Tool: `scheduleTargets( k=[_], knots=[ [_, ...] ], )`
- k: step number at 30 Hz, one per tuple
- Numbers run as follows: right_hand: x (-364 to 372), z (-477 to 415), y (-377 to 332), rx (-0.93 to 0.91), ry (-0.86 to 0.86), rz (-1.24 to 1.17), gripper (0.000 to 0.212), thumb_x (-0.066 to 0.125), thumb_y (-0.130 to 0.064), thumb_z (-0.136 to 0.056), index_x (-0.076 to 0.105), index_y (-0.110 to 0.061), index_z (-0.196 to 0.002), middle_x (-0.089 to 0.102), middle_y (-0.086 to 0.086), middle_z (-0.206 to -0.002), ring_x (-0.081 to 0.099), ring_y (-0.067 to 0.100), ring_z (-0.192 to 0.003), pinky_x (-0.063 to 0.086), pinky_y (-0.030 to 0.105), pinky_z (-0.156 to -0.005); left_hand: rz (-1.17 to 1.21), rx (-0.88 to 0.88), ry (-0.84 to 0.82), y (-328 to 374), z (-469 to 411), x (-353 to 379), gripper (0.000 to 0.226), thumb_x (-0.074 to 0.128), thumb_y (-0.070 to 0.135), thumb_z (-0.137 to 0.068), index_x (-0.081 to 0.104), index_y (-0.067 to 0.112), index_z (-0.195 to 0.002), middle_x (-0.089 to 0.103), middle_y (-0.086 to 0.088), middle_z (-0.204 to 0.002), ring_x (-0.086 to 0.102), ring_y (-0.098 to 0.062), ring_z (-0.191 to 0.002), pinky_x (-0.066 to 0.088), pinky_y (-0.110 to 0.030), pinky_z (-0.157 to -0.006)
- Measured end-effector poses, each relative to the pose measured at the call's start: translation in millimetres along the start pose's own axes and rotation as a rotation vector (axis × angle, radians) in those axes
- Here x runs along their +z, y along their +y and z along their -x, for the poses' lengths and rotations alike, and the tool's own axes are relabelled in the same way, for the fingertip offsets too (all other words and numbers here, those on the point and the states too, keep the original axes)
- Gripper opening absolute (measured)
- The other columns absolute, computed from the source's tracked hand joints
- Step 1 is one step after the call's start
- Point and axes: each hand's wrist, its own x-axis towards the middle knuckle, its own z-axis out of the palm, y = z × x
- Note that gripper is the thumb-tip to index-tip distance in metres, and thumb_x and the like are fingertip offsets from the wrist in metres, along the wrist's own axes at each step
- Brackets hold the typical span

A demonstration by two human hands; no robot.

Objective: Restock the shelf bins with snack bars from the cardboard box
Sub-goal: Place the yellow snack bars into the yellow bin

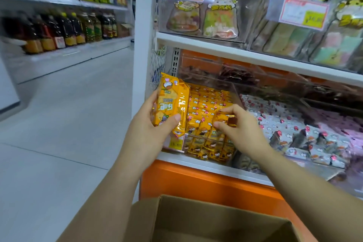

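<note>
One glossy yellow-orange foil pack of snack bars (170, 102), printed with cartoon figures, stands on end with its long axis running 12 to 6 o'clock. The curled fingers (155, 100) of the left hand (147, 125) grip it at the 9 o'clock edge of the clear plastic shelf bin (234, 92). The right hand (243, 125) pinches one yellow bar (224, 117) atop the bin's rows of like bars, too many to count, and one open brown cardboard box (196, 216) sits at 6 o'clock.

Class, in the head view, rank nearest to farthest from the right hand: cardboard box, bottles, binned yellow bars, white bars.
1. Binned yellow bars: touching the right hand.
2. White bars: next bin, right.
3. Cardboard box: below.
4. Bottles: far left.
</note>
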Motion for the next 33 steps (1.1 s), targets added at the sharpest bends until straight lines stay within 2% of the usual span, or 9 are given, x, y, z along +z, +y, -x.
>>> scheduleTargets(
  k=[4, 8, 14, 17, 21, 24, 27, 29, 33],
  knots=[
    [11.1, 8.2, -4.5, -0.076, -0.058, 0.072, 0.027, 0.07, -0.025, -0.083, 0.059, -0.021, -0.107, 0.057, -0.009, -0.096, 0.053, 0.008, -0.081, 0.039, 0.004, -0.063, 0.009, -0.008, -0.003, 1.5, 3.2, 3.0, 0.062, 0.062, 0.031, -0.087, 0.035, 0.039, -0.142, 0.058, 0.013, -0.128, 0.06, -0.008, -0.111, 0.056, -0.023, -0.081],
    [11.0, 12.4, -2.6, -0.047, -0.098, 0.108, 0.034, 0.064, -0.028, -0.088, 0.056, -0.018, -0.119, 0.057, -0.009, -0.094, 0.057, 0.008, -0.08, 0.05, 0.021, -0.07, 0.011, -0.031, -0.019, 0.6, 8.9, 10.3, 0.063, 0.063, 0.035, -0.086, 0.034, 0.039, -0.142, 0.057, 0.011, -0.13, 0.059, -0.011, -0.115, 0.054, -0.037, -0.09],
    [-8.1, 9.1, -2.6, -0.158, -0.255, 0.296, 0.048, 0.061, -0.032, -0.09, 0.048, -0.026, -0.135, 0.044, -0.003, -0.143, 0.036, 0.014, -0.131, 0.029, 0.029, -0.107, 0.049, -0.086, -0.109, 1.5, 12.3, 13.5, 0.062, 0.067, 0.027, -0.085, 0.034, 0.043, -0.136, 0.055, 0.014, -0.129, 0.057, -0.006, -0.115, 0.053, -0.028, -0.091],
    [-27.6, 5.9, -10.8, -0.199, -0.196, 0.276, 0.059, 0.062, -0.035, -0.088, 0.039, -0.031, -0.142, 0.032, -0.007, -0.151, 0.026, 0.014, -0.139, 0.023, 0.04, -0.115, 0.064, -0.1, -0.153, 3.7, 9.1, 14.0, 0.072, 0.067, 0.023, -0.085, 0.028, 0.037, -0.143, 0.054, 0.016, -0.127, 0.056, -0.004, -0.115, 0.052, -0.017, -0.084],
    [-39.5, 8.6, -47.2, -0.074, -0.207, -0.185, 0.054, 0.062, -0.039, -0.085, 0.045, -0.032, -0.136, 0.055, -0.011, -0.127, 0.061, 0.004, -0.099, 0.048, 0.017, -0.08, 0.093, -0.116, -0.255, 2.0, 6.1, 17.4, 0.074, 0.07, 0.025, -0.081, 0.032, 0.036, -0.143, 0.057, 0.012, -0.129, 0.057, -0.007, -0.117, 0.053, -0.022, -0.089],
    [-34.4, 9.0, -59.3, -0.054, -0.316, -0.236, 0.044, 0.067, -0.041, -0.079, 0.053, -0.029, -0.12, 0.062, -0.005, -0.106, 0.062, 0.0, -0.066, 0.046, 0.013, -0.058, 0.129, -0.114, -0.337, 4.0, 8.9, 21.3, 0.074, 0.071, 0.028, -0.075, 0.037, 0.038, -0.14, 0.058, 0.011, -0.129, 0.058, -0.007, -0.116, 0.053, -0.027, -0.092],
    [-37.1, 10.0, -57.1, -0.005, -0.256, -0.381, 0.032, 0.074, -0.023, -0.078, 0.056, -0.021, -0.104, 0.063, 0.007, -0.1, 0.062, 0.006, -0.065, 0.049, 0.017, -0.056, 0.102, -0.086, -0.309, 8.0, 11.2, 20.3, 0.06, 0.068, 0.036, -0.072, 0.044, 0.048, -0.125, 0.057, 0.018, -0.124, 0.059, 0.001, -0.108, 0.052, -0.015, -0.079],
    [-44.8, 15.1, -51.9, 0.02, -0.184, -0.473, 0.031, 0.075, -0.018, -0.078, 0.054, -0.024, -0.1, 0.061, 0.006, -0.099, 0.062, 0.009, -0.07, 0.05, 0.02, -0.058, 0.043, -0.046, -0.24, 5.9, 9.2, 15.6, 0.059, 0.067, 0.036, -0.079, 0.045, 0.046, -0.132, 0.052, 0.017, -0.128, 0.055, 0.001, -0.112, 0.051, -0.012, -0.079],
    [-57.9, 29.3, -39.8, -0.042, -0.024, -0.331, 0.024, 0.073, -0.018, -0.08, 0.054, -0.026, -0.092, 0.057, -0.007, -0.093, 0.053, 0.012, -0.067, 0.047, 0.025, -0.061, 0.037, -0.05, -0.104, 2.0, 4.4, 9.2, 0.067, 0.072, 0.043, -0.069, 0.048, 0.045, -0.131, 0.055, 0.006, -0.125, 0.065, -0.018, -0.104, 0.054, -0.039, -0.09]
  ],
)
